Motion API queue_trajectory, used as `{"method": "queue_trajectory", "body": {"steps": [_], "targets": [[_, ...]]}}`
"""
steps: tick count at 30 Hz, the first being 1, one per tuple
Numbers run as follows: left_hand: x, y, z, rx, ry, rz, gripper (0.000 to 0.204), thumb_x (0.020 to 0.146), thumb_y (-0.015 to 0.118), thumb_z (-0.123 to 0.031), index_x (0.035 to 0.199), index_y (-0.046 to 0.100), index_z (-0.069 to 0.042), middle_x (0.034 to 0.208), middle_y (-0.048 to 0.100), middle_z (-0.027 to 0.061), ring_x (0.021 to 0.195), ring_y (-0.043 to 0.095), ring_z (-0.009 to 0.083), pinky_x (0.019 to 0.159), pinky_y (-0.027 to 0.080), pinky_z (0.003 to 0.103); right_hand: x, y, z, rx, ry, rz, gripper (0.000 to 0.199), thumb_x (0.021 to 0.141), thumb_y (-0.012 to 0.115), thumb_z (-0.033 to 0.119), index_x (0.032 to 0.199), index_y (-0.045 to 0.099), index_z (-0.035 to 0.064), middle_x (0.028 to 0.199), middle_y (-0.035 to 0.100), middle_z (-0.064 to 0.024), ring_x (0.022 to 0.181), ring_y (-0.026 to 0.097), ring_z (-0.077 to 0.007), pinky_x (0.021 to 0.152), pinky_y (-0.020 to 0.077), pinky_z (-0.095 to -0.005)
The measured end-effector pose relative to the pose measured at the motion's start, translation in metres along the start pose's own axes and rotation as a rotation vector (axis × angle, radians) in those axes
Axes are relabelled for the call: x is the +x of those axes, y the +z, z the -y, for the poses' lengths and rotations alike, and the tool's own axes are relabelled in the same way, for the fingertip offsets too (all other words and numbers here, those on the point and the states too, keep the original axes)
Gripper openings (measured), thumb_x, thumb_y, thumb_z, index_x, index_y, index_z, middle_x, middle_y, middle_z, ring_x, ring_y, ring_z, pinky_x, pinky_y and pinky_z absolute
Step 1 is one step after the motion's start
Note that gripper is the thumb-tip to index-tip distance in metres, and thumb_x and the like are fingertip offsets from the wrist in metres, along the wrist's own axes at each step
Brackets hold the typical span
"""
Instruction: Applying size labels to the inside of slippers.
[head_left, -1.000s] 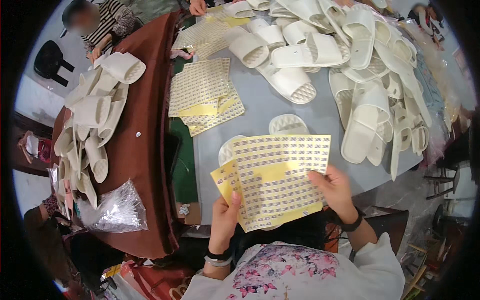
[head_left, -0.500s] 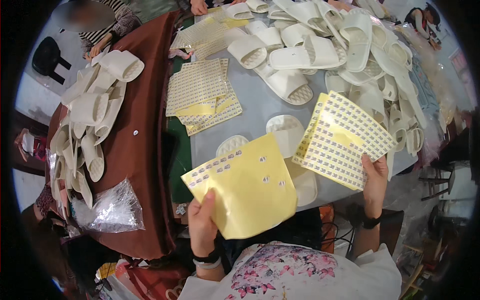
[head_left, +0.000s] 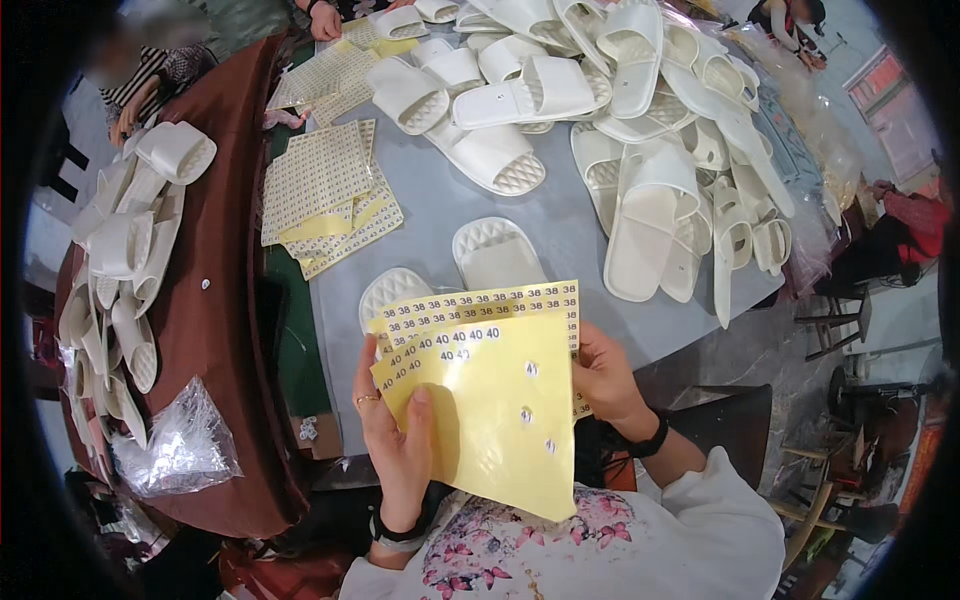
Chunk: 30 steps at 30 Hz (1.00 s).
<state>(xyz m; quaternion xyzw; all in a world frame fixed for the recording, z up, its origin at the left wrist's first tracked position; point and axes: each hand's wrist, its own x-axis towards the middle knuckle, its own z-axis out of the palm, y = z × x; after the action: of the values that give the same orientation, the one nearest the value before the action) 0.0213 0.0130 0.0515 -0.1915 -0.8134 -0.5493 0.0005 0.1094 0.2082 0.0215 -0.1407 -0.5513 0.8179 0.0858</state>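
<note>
I hold a fanned stack of yellow sticker sheets (head_left: pixel 490 400) upright in front of my chest, above the near edge of the grey table (head_left: pixel 440 215). The front sheet is mostly bare yellow backing with a few small round stickers left on it. My left hand (head_left: pixel 395 440) grips the stack's left side, thumb on the front. My right hand (head_left: pixel 605 380) grips its right edge from behind. Just beyond the sheets a pair of white slippers (head_left: pixel 490 255) lies sole-up on the table.
A large heap of white slippers (head_left: pixel 650 130) covers the table's far right. More sticker sheets (head_left: pixel 320 195) lie at the table's left. White slippers (head_left: pixel 120 250) and a clear plastic bag (head_left: pixel 175 445) rest on a brown surface at left. Other people's hands are at the far end.
Half a second ago my hands held two sheets apart, one in each. Now they are brought together into one stack in both hands, closer to my chest.
</note>
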Motion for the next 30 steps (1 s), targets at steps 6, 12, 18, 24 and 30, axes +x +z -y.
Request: {"method": "queue_trajectory", "body": {"steps": [6, 12, 18, 24, 30], "targets": [[-0.009, 0.002, 0.019, -0.321, -0.440, 0.125, 0.020, 0.086, 0.053, -0.005, 0.102, 0.056, 0.006, 0.109, 0.054, 0.0098, 0.085, 0.053, 0.0110, 0.070, 0.042, 0.022, -0.002, 0.001, 0.007, 0.007, 0.092, -0.024, 0.029, 0.086, 0.054, 0.005, 0.114, 0.047, -0.0005, 0.104, 0.059, -0.0064, 0.092, 0.056, -0.0097, 0.079, 0.0456, -0.0246], [-0.008, 0.012, 0.030, -0.292, -0.370, 0.065, 0.023, 0.085, 0.055, -0.006, 0.105, 0.054, 0.007, 0.086, 0.062, 0.0097, 0.074, 0.054, 0.0101, 0.068, 0.044, 0.024, 0.002, -0.017, 0.002, -0.260, 0.007, -0.104, 0.028, 0.087, 0.054, 0.011, 0.112, 0.047, 0.0005, 0.100, 0.058, -0.0083, 0.088, 0.055, -0.0133, 0.076, 0.0453, -0.0272], [-0.008, 0.014, 0.028, -0.037, -0.263, -0.081, 0.028, 0.082, 0.056, -0.001, 0.109, 0.051, 0.007, 0.092, 0.062, 0.0163, 0.084, 0.058, 0.0146, 0.071, 0.046, 0.028, -0.007, 0.020, 0.047, -0.946, -0.691, -0.325, 0.016, 0.075, 0.059, -0.004, 0.090, 0.059, 0.0017, 0.086, 0.058, -0.0133, 0.076, 0.057, -0.0245, 0.065, 0.0456, -0.0305], [-0.013, 0.014, 0.028, -0.444, -0.344, 0.013, 0.026, 0.086, 0.054, -0.004, 0.110, 0.050, 0.005, 0.098, 0.061, 0.0105, 0.085, 0.057, 0.0109, 0.072, 0.045, 0.023, 0.019, 0.069, 0.013, -0.891, -0.714, 0.094, 0.023, 0.070, 0.067, 0.002, 0.091, 0.060, 0.0059, 0.086, 0.057, -0.0086, 0.076, 0.057, -0.0246, 0.064, 0.0469, -0.0332], [-0.016, 0.005, 0.022, -0.738, -0.508, 0.111, 0.025, 0.088, 0.053, -0.010, 0.110, 0.052, 0.002, 0.097, 0.060, 0.0053, 0.084, 0.054, 0.0064, 0.071, 0.045, 0.021, 0.039, 0.076, -0.009, -0.877, -0.767, -0.024, 0.022, 0.068, 0.070, 0.000, 0.088, 0.062, 0.0048, 0.085, 0.057, -0.0082, 0.072, 0.058, -0.0221, 0.058, 0.0479, -0.0295]]}}
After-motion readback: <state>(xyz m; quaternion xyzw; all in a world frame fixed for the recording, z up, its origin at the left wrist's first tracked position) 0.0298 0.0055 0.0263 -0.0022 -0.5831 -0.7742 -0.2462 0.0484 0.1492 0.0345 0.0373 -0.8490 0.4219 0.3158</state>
